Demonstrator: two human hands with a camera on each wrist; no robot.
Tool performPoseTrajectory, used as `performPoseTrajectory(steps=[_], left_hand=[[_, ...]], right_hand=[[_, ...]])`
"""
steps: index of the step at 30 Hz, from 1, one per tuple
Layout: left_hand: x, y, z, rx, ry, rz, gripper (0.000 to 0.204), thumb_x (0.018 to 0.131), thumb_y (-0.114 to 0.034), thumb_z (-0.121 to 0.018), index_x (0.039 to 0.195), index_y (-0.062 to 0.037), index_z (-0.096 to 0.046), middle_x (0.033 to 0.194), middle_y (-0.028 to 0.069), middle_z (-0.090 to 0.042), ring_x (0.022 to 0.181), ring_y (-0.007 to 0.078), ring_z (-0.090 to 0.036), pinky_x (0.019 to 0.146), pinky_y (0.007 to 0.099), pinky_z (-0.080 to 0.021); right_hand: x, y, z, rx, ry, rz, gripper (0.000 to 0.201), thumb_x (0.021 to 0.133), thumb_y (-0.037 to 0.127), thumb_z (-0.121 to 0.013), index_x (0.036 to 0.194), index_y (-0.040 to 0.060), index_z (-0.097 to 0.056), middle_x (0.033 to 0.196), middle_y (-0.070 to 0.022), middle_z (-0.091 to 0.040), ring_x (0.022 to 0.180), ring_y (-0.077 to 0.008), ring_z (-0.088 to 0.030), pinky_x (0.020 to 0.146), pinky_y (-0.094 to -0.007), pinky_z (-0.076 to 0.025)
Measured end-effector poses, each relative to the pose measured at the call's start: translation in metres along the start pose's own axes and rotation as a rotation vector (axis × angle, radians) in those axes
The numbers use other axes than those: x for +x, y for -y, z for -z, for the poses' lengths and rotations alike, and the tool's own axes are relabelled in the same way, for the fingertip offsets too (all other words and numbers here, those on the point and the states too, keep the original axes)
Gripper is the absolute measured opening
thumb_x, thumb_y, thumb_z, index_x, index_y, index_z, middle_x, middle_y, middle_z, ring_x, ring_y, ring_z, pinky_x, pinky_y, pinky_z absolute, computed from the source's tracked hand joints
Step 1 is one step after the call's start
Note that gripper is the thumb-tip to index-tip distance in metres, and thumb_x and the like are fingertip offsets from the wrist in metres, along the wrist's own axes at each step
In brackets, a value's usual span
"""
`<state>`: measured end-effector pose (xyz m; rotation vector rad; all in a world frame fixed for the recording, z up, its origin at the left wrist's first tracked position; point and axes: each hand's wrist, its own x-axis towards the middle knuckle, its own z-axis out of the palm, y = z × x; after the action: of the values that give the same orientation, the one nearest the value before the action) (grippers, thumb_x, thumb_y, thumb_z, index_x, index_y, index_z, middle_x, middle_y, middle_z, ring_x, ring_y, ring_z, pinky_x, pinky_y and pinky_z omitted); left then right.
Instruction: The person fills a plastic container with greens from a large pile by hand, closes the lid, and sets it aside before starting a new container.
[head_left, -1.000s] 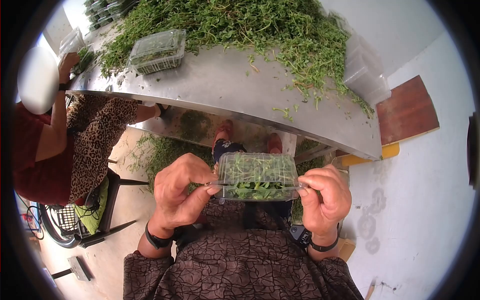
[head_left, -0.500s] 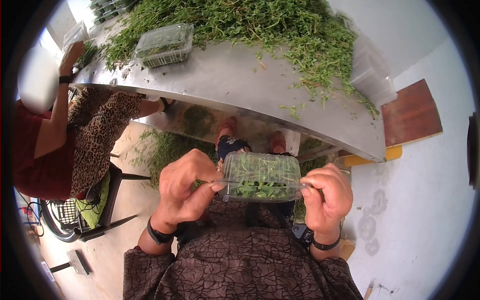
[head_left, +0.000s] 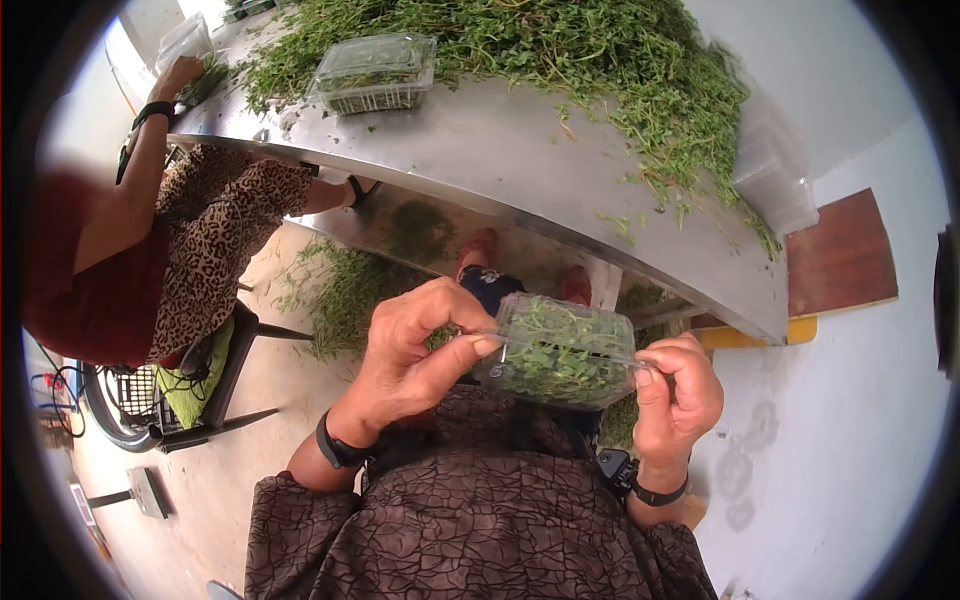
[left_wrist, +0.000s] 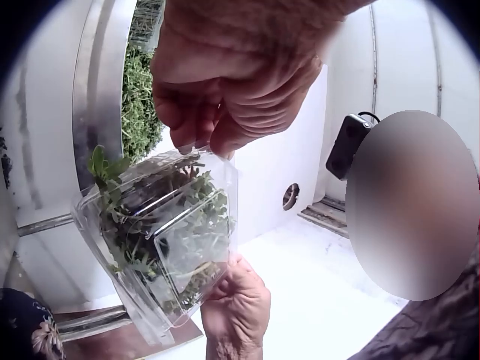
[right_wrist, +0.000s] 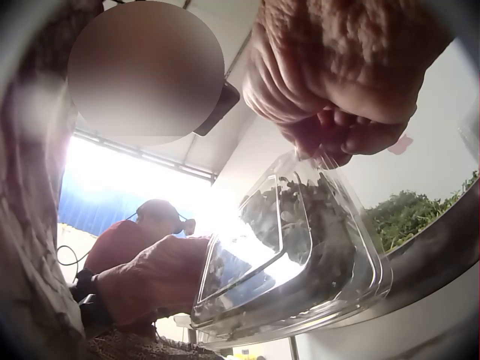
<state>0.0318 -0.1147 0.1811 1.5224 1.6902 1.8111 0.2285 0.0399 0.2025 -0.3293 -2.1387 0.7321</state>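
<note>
A clear plastic box (head_left: 562, 350) full of green leafy stems is held up in front of the body, tilted down to the right. My left hand (head_left: 425, 350) pinches its left end between thumb and fingers; my right hand (head_left: 680, 395) pinches the right end. In the left wrist view, leaves poke out past a corner of the box (left_wrist: 169, 240) below my left hand (left_wrist: 240, 75). The right wrist view has my right hand (right_wrist: 337, 82) gripping the box edge (right_wrist: 300, 247) from above.
A metal table (head_left: 480, 140) bears a heap of greens (head_left: 590, 50), a filled box (head_left: 375, 75) and stacked empty boxes (head_left: 775, 180). At left a person in a red top (head_left: 90, 260) sits handling greens. A black chair (head_left: 220, 390) stands below; more greens (head_left: 345, 300) lie under the table.
The box has moved right and tilted, its right end now lower, with both hands still pinching its ends. The view has shifted, so the table's things appear further right.
</note>
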Motion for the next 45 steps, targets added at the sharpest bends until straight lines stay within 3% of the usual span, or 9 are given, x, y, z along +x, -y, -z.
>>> performPoseTrajectory(steps=[7,11,13,16,22,32,34,37,45], left_hand=[[-0.001,-0.005,0.0,-0.167,-0.004,0.189,0.015,0.073,-0.002,-0.069,0.087,-0.0011,-0.064,0.082,0.0055,-0.063,0.078,0.0145,-0.056,0.071,0.0281,-0.044],[-0.002,-0.007,0.002,-0.272,0.003,0.208,0.016,0.073,-0.003,-0.07,0.088,-0.0008,-0.064,0.082,0.0056,-0.063,0.079,0.0154,-0.056,0.071,0.029,-0.044],[0.0,-0.006,0.003,-0.131,0.032,0.03,0.016,0.073,-0.003,-0.07,0.087,-0.0012,-0.064,0.081,0.0058,-0.063,0.078,0.0169,-0.056,0.071,0.0297,-0.044],[0.002,-0.009,0.004,-0.078,0.016,-0.025,0.016,0.071,-0.003,-0.07,0.086,-0.0018,-0.064,0.08,0.0064,-0.064,0.075,0.0185,-0.057,0.068,0.0296,-0.044],[0.002,-0.014,0.001,0.06,-0.032,-0.096,0.017,0.068,-0.002,-0.069,0.084,-0.0023,-0.063,0.077,0.0085,-0.063,0.069,0.0214,-0.059,0.06,0.0305,-0.046],[0.005,-0.015,-0.001,0.08,-0.049,-0.126,0.021,0.066,0.002,-0.068,0.086,-0.0008,-0.063,0.077,0.009,-0.063,0.069,0.0224,-0.06,0.061,0.0311,-0.047],[0.006,-0.017,0.0,0.062,-0.03,-0.111,0.022,0.067,0.005,-0.067,0.087,-0.0012,-0.061,0.081,0.0095,-0.061,0.072,0.0259,-0.059,0.065,0.0324,-0.048],[0.007,-0.013,-0.001,0.151,-0.049,-0.183,0.022,0.065,0.003,-0.069,0.086,-0.0012,-0.062,0.077,0.0094,-0.063,0.067,0.0225,-0.06,0.058,0.0306,-0.047],[0.009,-0.02,0.0,0.169,0.01,-0.199,0.025,0.063,0.006,-0.068,0.086,-0.0019,-0.061,0.077,0.0088,-0.062,0.067,0.0234,-0.06,0.057,0.031,-0.046]], right_hand=[[-0.003,0.0,0.001,-0.002,-0.052,-0.05,0.008,0.074,-0.001,-0.062,0.081,-0.0017,-0.06,0.074,-0.0112,-0.06,0.062,-0.0216,-0.051,0.056,-0.0295,-0.04],[-0.004,-0.001,0.001,0.015,-0.093,-0.062,0.008,0.076,0.001,-0.063,0.082,-0.0021,-0.059,0.074,-0.0111,-0.059,0.063,-0.0204,-0.051,0.056,-0.0293,-0.04],[-0.005,0.0,0.002,0.009,-0.085,-0.062,0.008,0.076,0.002,-0.063,0.082,-0.002,-0.059,0.074,-0.011,-0.059,0.063,-0.0203,-0.05,0.056,-0.0292,-0.039],[-0.006,-0.002,0.002,0.004,-0.073,-0.059,0.008,0.077,0.003,-0.063,0.083,-0.0018,-0.059,0.075,-0.011,-0.059,0.062,-0.0203,-0.05,0.056,-0.0291,-0.039],[-0.007,-0.005,0.001,0.004,-0.067,-0.046,0.008,0.076,0.002,-0.063,0.083,-0.0011,-0.06,0.075,-0.0107,-0.059,0.062,-0.02,-0.049,0.056,-0.029,-0.039],[-0.005,-0.007,0.001,0.001,-0.048,-0.02,0.009,0.074,0.003,-0.063,0.082,-0.0013,-0.061,0.074,-0.0105,-0.059,0.061,-0.0201,-0.049,0.055,-0.029,-0.039],[-0.004,-0.007,0.001,0.006,-0.044,-0.027,0.009,0.074,0.003,-0.063,0.082,-0.0013,-0.061,0.074,-0.0106,-0.059,0.06,-0.0202,-0.05,0.055,-0.0291,-0.039],[-0.004,-0.006,0.001,0.004,-0.039,-0.034,0.009,0.074,0.003,-0.064,0.083,-0.0012,-0.061,0.074,-0.0107,-0.059,0.06,-0.0204,-0.05,0.055,-0.0292,-0.039],[-0.006,-0.007,0.004,-0.011,-0.043,-0.012,0.01,0.074,0.002,-0.064,0.083,-0.0007,-0.061,0.073,-0.0108,-0.059,0.06,-0.0207,-0.051,0.054,-0.0291,-0.039]])
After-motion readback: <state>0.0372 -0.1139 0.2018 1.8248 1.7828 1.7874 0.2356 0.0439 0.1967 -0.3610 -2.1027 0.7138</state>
